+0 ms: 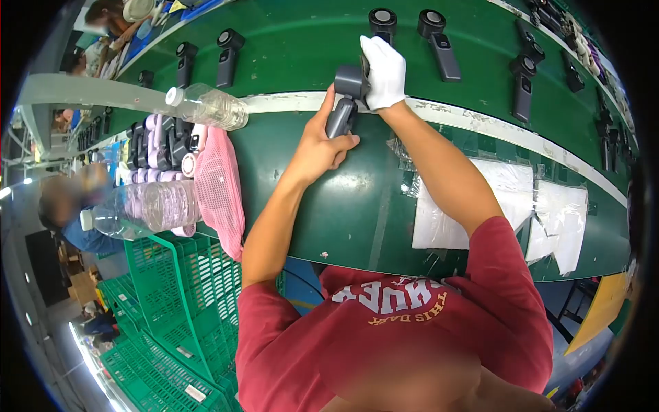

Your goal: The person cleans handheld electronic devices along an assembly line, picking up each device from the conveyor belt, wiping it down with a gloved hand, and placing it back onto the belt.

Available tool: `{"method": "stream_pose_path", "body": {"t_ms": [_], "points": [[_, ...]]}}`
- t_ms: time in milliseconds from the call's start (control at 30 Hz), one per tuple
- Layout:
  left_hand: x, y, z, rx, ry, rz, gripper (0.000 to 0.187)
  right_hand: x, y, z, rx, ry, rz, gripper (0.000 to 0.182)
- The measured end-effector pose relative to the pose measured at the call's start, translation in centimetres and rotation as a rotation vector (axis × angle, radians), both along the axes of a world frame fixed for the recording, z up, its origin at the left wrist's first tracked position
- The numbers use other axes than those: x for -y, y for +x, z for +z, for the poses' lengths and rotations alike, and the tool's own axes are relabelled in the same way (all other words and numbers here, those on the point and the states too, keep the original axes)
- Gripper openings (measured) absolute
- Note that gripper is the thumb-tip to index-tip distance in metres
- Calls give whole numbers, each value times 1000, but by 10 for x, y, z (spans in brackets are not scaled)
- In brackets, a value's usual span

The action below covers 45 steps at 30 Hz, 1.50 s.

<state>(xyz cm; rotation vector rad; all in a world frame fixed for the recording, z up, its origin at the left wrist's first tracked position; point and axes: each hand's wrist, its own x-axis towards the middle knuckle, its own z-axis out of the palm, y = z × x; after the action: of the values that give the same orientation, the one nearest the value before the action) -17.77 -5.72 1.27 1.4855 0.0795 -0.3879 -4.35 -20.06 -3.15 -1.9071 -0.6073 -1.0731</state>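
A dark grey handheld fan (351,82) is between my two hands, above the near rail of the green belt. My bare left hand (325,142) grips its handle, with the index finger stretched up along the fan's head. My right hand (386,72), in a white glove, closes on the right side of the head; its palm side is hidden. Just beyond the glove lies another dark fan (382,24). Farther right on the belt is a fan with a round head and long handle (439,44).
More fans, including one at the left (230,58), lie along the green belt (302,51). Clear plastic bottles (213,107), a pink mesh bag (218,185) and green crates (185,288) are at my left. Plastic-covered white sheets (446,220) lie at the right. Other people sit far left.
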Motion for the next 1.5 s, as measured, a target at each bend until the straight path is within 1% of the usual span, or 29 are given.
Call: {"method": "stream_pose_path", "body": {"t_ms": [133, 167, 200, 267, 367, 467, 500, 600, 633, 700, 733, 767, 800, 833, 867, 900, 933, 967, 1000, 1033, 1133, 1233, 1300, 1333, 1367, 1400, 1433, 1467, 1500], "points": [[-3, 1, 5, -8, -11, -18, 109, -1, 1, 5, -37, 27, -96, 12], [-4, 1, 4, -8, -10, -19, 109, -3, -2, 7, -181, 123, -44, 11], [-4, 1, 5, -7, -13, -21, 109, -4, 0, 5, -189, 173, -34, 6], [-6, 1, 6, -12, -18, -29, 110, -7, 6, -2, -211, 274, -17, 10], [-9, -1, 6, -29, -40, -39, 110, -3, 11, 0, -126, 113, -155, 3], [-10, -3, 11, -53, -97, -72, 113, 4, 9, 9, -483, 381, -10, 11], [-11, -4, 9, -55, -95, -83, 112, 10, 12, 7, -291, 52, -212, 10], [-12, -4, 6, -52, -164, -83, 113, 15, 32, 5, 64, 35, -404, 12], [-10, -5, 6, -49, -201, -62, 112, 13, 30, 3, -93, 164, -331, 18], [-12, -3, -4, 54, -265, -55, 110, 12, 42, 4, -601, 935, 54, 26], [-7, -2, -9, 166, -262, -15, 111, 13, 44, 6, -1050, 1440, 408, 35], [-8, 2, -16, 253, -134, 70, 110, 25, 46, -12, -1211, 1488, 991, 35], [-6, 5, -10, 372, 118, 124, 110, 27, 48, -32, -1349, 1443, 1615, 37], [-6, 10, -18, 595, 362, 206, 108, 14, 32, -15, -1413, 1347, 1459, 46], [-10, 17, -26, 789, 524, 201, 100, 11, 22, -19, -1466, 1321, 1516, 41], [-3, 13, -16, 766, 532, 191, 98, -24, -29, 47, -1399, 1396, 763, 39], [3, 13, -30, 895, 592, 219, 100, -30, -28, 33, -1426, 1349, 858, 37], [14, 15, -52, 885, 657, 320, 101, -34, -22, 14, -1449, 1310, 941, 36], [14, -1, -21, 722, 618, 272, 103, -41, -20, 5, -1460, 1273, 978, 35], [11, 0, -20, 730, 580, 280, 103, -48, -17, -2, -1468, 1241, 994, 35], [3, 2, -17, 804, 448, 356, 97, -63, -27, -27, -1449, 1117, 916, 36], [-7, -4, 12, 733, 320, 344, 95, -67, -40, -52, -1417, 1001, 835, 41], [-18, -4, 18, 756, 118, 374, 95, -72, -40, -63, -1421, 949, 805, 45], [-23, -4, 21, 772, 14, 386, 96, -75, -36, -67, -1431, 943, 798, 48], [-26, -5, 26, 744, -214, 366, 80, -76, -31, -71, -1467, 991, 825, 50], [-27, -4, 21, 743, -176, 358, 74, -72, -45, -18, -1523, 1100, 816, 50], [-28, 1, 7, 741, -141, 350, 69, -64, -47, 0, -1523, 1294, 1000, 44], [-29, 5, -4, 734, -109, 344, 66, -58, -14, -42, -1425, 1203, 1513, 44], [-34, 8, -8, 981, 261, 242, 63, -52, 21, -83, -1286, 1012, 1999, 44]]}}
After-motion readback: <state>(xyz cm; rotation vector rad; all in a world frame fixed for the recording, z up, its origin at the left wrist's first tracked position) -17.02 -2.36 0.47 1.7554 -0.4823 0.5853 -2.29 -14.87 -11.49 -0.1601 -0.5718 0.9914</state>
